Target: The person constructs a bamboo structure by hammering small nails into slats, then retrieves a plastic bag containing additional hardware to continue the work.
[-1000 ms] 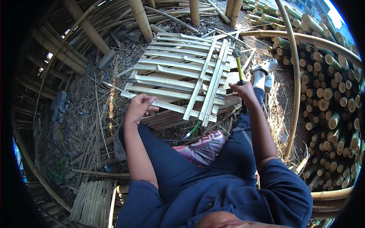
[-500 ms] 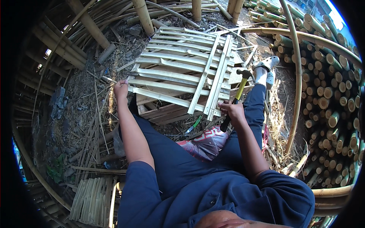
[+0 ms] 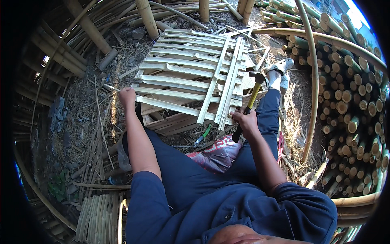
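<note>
A slatted bamboo panel (image 3: 178,68) of pale split strips lies on a low wooden box (image 3: 185,123) in front of me. Two crosswise strips (image 3: 230,83) run close together along its right side, with another beside them. My left hand (image 3: 127,97) is closed at the panel's near left corner, on a thin bamboo strip (image 3: 111,88) whose end juts out to the left. My right hand (image 3: 246,121) grips a claw hammer (image 3: 254,94) with a yellow and black handle, head upward. Its fingertips are close to the right end of the nearest slat; contact is unclear.
Between my legs lie a printed sack (image 3: 219,155) and a green-handled knife (image 3: 202,135). Cut bamboo poles (image 3: 349,105) are stacked at right behind a bent pole (image 3: 313,81). A bundle of strips (image 3: 97,217) lies at lower left, and scraps litter the ground.
The view has shifted slightly, so the panel sits a little farther left. Both hands have moved only a little; the right hand still holds the hammer.
</note>
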`<state>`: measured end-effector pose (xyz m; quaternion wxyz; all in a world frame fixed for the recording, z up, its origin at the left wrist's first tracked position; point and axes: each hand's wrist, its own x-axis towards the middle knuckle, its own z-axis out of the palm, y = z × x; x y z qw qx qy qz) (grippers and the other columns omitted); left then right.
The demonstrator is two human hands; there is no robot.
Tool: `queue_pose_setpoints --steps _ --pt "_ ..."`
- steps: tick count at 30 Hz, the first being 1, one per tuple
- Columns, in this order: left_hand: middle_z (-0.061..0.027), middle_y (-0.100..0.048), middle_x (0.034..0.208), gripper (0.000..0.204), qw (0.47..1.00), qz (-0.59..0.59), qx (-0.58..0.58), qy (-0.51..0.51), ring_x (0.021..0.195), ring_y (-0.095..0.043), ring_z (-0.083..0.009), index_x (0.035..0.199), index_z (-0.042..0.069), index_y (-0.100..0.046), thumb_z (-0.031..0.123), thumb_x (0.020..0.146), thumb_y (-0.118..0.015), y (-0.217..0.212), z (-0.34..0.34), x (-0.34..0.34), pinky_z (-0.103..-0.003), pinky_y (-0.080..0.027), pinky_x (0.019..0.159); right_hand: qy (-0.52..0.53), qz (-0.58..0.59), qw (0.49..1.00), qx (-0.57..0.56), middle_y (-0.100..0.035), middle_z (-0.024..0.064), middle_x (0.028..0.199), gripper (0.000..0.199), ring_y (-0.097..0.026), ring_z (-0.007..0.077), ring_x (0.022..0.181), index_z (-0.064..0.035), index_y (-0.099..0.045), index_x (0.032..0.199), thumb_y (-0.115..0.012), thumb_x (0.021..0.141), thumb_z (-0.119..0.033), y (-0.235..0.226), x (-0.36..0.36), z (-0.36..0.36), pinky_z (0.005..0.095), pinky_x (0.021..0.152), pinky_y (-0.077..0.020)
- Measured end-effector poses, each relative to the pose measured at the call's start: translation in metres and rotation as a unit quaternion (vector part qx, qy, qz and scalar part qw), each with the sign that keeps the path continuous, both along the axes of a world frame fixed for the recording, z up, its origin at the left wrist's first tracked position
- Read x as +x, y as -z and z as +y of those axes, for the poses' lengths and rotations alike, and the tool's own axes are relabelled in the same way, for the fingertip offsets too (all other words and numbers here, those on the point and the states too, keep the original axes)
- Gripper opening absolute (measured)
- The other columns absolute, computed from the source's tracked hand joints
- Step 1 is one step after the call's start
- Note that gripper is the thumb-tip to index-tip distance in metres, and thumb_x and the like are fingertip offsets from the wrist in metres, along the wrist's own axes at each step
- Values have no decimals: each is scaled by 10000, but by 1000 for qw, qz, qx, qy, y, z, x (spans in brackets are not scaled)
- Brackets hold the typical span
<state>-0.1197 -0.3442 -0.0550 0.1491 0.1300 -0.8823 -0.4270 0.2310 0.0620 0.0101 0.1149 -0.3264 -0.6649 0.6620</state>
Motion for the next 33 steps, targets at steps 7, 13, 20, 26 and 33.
queue_pose_setpoints --steps 7,13,20,26,33 --pt "-193 -798 934 205 998 33 47 -29 892 -773 -316 976 -25 -788 134 851 -760 -13 21 9 -411 -573 842 21 44 994 -99 -567 18 717 369 -554 137 614 -133 -455 770 -797 818 -3 -24 -6 5 320 572 -447" --pt "-188 -798 953 196 998 43 42 -34 876 -773 -303 997 -16 -791 134 877 -756 -26 14 13 -408 -575 837 13 80 994 -71 -564 10 728 373 -554 124 620 -148 -431 740 -749 833 24 -31 -22 20 302 555 -452" --pt "-181 -799 946 218 998 35 32 -28 873 -772 -298 1016 -6 -794 164 884 -765 -67 37 37 -408 -569 833 13 99 994 -53 -495 -5 718 376 -482 122 625 -146 -413 699 -702 785 78 -62 -39 73 295 579 -349" --pt "-162 -797 939 223 998 18 59 -4 841 -756 -253 1022 -17 -790 169 903 -757 -90 38 61 -395 -560 809 21 114 989 -90 -465 -12 776 315 -458 122 730 -137 -443 730 -687 774 57 -76 -33 97 296 689 -365" --pt "-103 -756 936 191 882 -219 387 154 801 -713 -218 1036 -4 -731 134 905 -717 -67 -44 36 -357 -563 768 5 78 993 -91 -562 34 872 196 -515 145 767 -14 -649 958 -682 768 -48 -42 -21 142 302 670 -382"
